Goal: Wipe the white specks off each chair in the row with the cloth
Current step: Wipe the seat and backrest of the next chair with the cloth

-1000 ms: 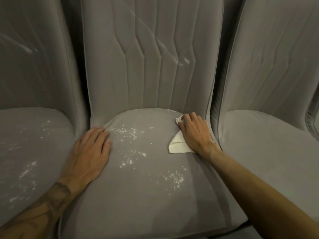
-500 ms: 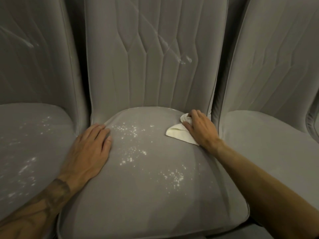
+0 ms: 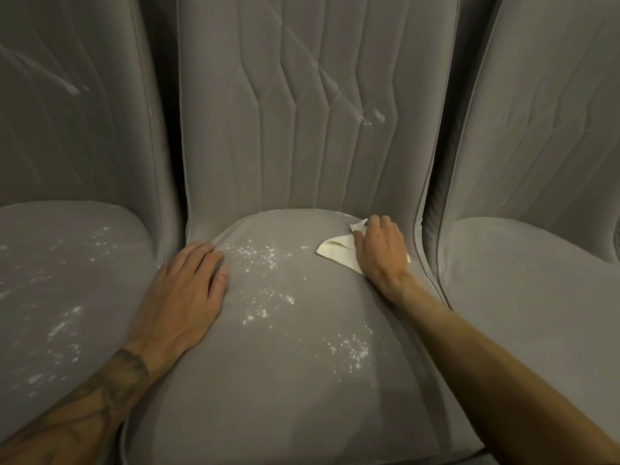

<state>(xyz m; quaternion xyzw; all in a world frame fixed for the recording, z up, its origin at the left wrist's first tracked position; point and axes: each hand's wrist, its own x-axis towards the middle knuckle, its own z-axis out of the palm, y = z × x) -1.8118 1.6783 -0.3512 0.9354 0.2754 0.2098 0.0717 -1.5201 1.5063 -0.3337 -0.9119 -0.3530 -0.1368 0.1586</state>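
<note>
My right hand (image 3: 380,253) has its fingers (image 3: 377,226) curled over the cloth (image 3: 337,254), pressing it onto the back right corner of the middle seat (image 3: 285,380). My left hand (image 3: 183,297) lies flat and empty on the seat's left edge. The cloth looks light, soft and floppy, so I would keep it bunched under the palm to sweep the white specks (image 3: 261,263).
</note>
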